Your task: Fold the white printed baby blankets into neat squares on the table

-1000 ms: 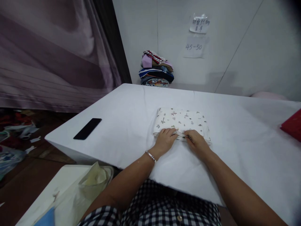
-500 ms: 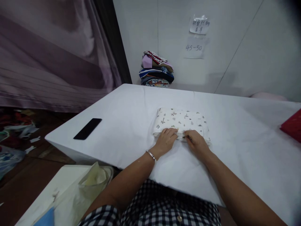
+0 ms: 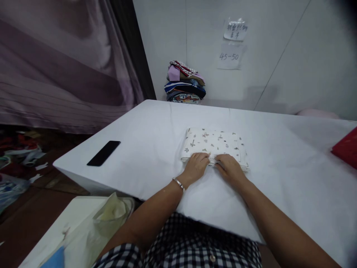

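Far left, at 9 o'clock on the white tabletop (image 3: pixel 156 123): a black phone (image 3: pixel 103 153), lying flat, well apart from everything else. Up toward 12 o'clock, against the wall: a stack of folded clothes (image 3: pixel 185 82). Centre: the left hand (image 3: pixel 196 166), bracelet (image 3: pixel 178 184) at the wrist, fingers laid over the near edge of a folded patterned cloth (image 3: pixel 214 143) lying flat mid-tabletop. Grip narrow, thumb hidden; cannot tell whether clamped. Just beside it, at 5 o'clock of the cloth: the right hand (image 3: pixel 230 169), fingertips on the same layered edge, grip equally impossible to tell. Far right, at 3 o'clock: a red cloth (image 3: pixel 346 147), cut off by the frame.
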A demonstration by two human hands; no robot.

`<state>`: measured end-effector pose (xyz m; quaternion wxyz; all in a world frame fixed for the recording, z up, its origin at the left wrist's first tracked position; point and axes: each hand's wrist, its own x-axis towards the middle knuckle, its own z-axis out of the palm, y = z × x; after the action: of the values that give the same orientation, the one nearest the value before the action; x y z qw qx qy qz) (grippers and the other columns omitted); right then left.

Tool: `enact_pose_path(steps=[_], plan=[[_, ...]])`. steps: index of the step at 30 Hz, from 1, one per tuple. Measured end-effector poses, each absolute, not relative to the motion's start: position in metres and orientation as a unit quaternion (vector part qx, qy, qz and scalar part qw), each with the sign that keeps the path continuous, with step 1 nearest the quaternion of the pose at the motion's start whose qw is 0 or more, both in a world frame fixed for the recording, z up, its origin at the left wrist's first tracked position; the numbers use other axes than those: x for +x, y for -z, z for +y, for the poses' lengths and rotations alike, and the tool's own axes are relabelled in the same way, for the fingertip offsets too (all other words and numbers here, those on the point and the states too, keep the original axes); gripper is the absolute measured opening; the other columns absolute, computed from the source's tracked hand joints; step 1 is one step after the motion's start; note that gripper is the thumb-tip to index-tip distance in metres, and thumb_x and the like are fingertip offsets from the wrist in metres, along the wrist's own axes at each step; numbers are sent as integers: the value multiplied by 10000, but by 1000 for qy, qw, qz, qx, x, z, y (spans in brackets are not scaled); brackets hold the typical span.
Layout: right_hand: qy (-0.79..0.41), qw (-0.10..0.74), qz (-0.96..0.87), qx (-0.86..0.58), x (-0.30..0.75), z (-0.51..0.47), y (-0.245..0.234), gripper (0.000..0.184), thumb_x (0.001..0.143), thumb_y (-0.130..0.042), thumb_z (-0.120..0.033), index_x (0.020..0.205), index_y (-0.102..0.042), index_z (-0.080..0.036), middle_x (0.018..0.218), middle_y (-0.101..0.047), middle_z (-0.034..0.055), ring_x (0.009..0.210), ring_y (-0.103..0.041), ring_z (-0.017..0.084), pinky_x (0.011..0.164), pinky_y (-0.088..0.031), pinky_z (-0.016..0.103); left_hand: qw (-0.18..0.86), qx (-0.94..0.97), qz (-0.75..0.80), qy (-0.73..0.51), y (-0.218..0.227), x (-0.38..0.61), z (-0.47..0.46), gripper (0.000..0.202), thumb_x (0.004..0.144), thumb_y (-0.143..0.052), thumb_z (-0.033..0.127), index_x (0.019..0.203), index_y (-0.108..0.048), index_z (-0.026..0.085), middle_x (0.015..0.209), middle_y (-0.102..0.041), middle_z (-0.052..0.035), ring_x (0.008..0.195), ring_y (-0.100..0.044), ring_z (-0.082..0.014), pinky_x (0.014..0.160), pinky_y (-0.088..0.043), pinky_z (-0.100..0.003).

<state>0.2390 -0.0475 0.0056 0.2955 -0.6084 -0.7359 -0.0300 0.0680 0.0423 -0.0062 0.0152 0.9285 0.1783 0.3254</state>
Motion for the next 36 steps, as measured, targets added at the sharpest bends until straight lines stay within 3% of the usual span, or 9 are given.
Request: enact_pose_path(steps=[8, 14, 22, 28, 36], plan=[[34, 313, -736, -599, 242, -50, -7, 206, 849, -412, -146, 1017, -519, -198, 939, -602, 82, 882, -540, 222, 776, -444, 375, 20, 931, 185, -315, 5, 67, 43, 164, 911, -400, 174, 858, -554, 158, 969, -610, -43, 929, -538, -160, 806, -422, -317], [30, 312, -738, -597, 244, -50, -8, 201, 843, -421, -153, 1003, -533, -200, 933, -610, 84, 877, -550, 221, 769, -454, 371, 21, 935, 189, -301, 3, 62, 41, 179, 880, -389, 108, 954, -546, 152, 990, -606, -57, 939, -537, -166, 803, -434, -321], [13, 324, -731, -601, 243, -50, -9, 205, 849, -413, -163, 1006, -537, -207, 919, -609, 80, 864, -555, 220, 768, -460, 380, 1, 946, 174, -272, -3, 59, 37, 154, 853, -467, 136, 909, -598, 193, 1127, -572, -58, 1039, -511, -186, 855, -430, -362], [11, 325, -725, -607, 242, -51, -10, 193, 855, -415, -172, 997, -543, -196, 918, -606, 78, 867, -550, 208, 776, -455, 358, -44, 938, 195, -284, 2, 62, 38, 140, 865, -476, 147, 859, -611, 186, 1106, -585, -48, 1008, -518, -198, 829, -431, -352], [17, 303, -739, -601, 243, -50, -9, 225, 831, -464, -215, 1046, -528, -203, 958, -615, 91, 887, -556, 233, 771, -455, 383, -30, 940, 194, -281, 5, 64, 41, 159, 886, -431, 132, 884, -586, 169, 1072, -586, -51, 992, -514, -176, 834, -414, -338]])
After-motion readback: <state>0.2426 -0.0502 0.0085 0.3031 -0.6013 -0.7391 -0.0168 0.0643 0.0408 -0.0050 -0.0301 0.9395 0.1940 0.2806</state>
